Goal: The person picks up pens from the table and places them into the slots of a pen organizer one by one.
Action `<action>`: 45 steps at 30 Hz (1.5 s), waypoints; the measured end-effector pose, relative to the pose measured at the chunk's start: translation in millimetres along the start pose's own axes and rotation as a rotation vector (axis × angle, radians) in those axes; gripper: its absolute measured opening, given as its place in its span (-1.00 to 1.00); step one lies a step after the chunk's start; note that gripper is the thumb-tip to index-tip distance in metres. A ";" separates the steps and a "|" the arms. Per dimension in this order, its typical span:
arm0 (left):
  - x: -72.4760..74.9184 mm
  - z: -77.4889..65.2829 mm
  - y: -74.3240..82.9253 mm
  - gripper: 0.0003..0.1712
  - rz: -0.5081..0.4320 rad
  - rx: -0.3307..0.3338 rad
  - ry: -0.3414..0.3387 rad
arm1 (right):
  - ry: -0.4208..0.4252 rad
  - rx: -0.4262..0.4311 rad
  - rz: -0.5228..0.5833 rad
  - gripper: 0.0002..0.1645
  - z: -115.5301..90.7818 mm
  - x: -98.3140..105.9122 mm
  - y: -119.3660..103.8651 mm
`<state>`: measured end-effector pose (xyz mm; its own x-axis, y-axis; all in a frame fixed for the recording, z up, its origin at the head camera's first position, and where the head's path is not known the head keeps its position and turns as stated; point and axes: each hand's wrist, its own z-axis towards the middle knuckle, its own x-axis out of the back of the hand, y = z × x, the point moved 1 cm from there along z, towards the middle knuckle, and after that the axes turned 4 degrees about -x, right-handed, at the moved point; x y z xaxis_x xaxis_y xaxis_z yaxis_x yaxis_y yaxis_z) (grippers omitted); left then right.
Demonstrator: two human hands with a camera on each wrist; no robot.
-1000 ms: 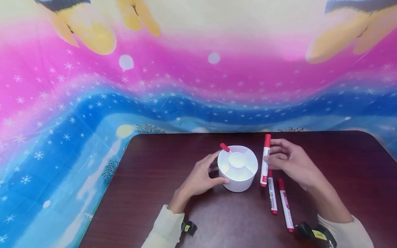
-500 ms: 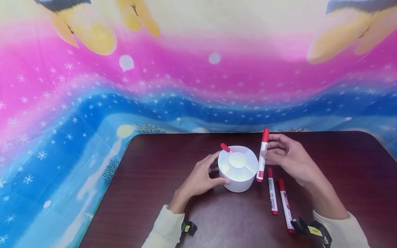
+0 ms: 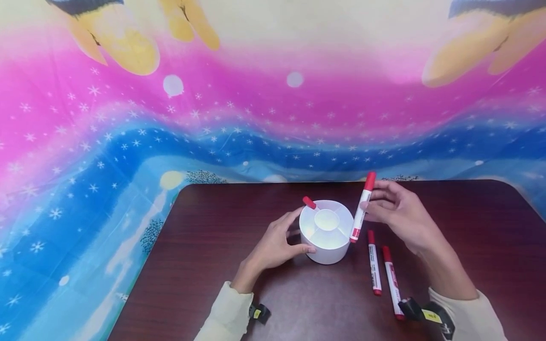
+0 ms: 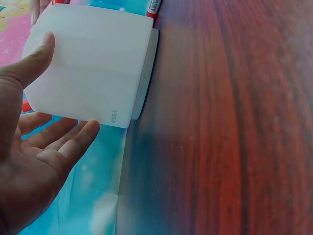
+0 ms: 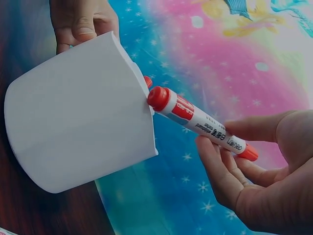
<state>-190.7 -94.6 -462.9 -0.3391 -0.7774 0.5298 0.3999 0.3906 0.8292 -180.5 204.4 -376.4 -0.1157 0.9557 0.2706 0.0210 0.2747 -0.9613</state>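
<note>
A round white pen holder (image 3: 327, 254) with compartments stands upright on the table. My left hand (image 3: 277, 242) holds it from the left, thumb on the near side and fingers around the far side. The red cap (image 3: 309, 202) of a marker sticks up from its back-left compartment. My right hand (image 3: 403, 215) pinches a red-and-white whiteboard marker (image 5: 203, 122) between thumb and fingers, cap end up and tilted. The marker's lower red end is right at the holder's right rim in the head view. The left wrist view shows the holder's white wall (image 4: 98, 63) beside my thumb.
Two more red-and-white markers lie on the dark wooden table (image 3: 204, 265), one marker (image 3: 374, 267) near the holder and another marker (image 3: 393, 282) farther right, partly behind the right wrist camera (image 3: 420, 312). A colourful cloth (image 3: 264, 118) hangs behind the table.
My right hand has lifted the marker and brought it left to the holder's rim, and its top now leans right. My left hand and the holder have stayed in place.
</note>
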 end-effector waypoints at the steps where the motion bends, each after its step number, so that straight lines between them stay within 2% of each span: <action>1: 0.1 -0.1 0.0 0.20 0.000 -0.002 0.000 | 0.007 0.006 0.005 -0.22 0.1 0.2 0.1; 9: 1.1 0.3 -0.5 0.20 0.000 -0.005 0.007 | 0.057 0.026 0.057 -0.32 2.0 -0.2 1.6; 19: 2.1 1.7 -0.7 0.19 -0.013 -0.007 0.009 | 0.064 0.024 0.097 -0.49 5.5 -7.5 3.7; 28: 1.7 1.6 0.3 0.19 -0.018 -0.011 0.009 | 0.044 -0.025 0.072 -0.40 8.0 -11.7 8.1; 35: -0.3 0.0 -0.7 0.20 0.010 -0.009 0.006 | 0.034 -0.058 0.111 -0.43 10.7 -14.1 15.0; 45: -1.9 -0.3 -1.5 0.20 -0.010 0.000 0.003 | 0.047 -0.051 0.094 -0.52 11.6 -15.3 20.5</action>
<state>-190.4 -93.8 -465.1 -0.3410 -0.7828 0.5206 0.3962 0.3825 0.8347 -189.9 194.1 -400.9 -0.0644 0.9810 0.1828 0.0802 0.1877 -0.9789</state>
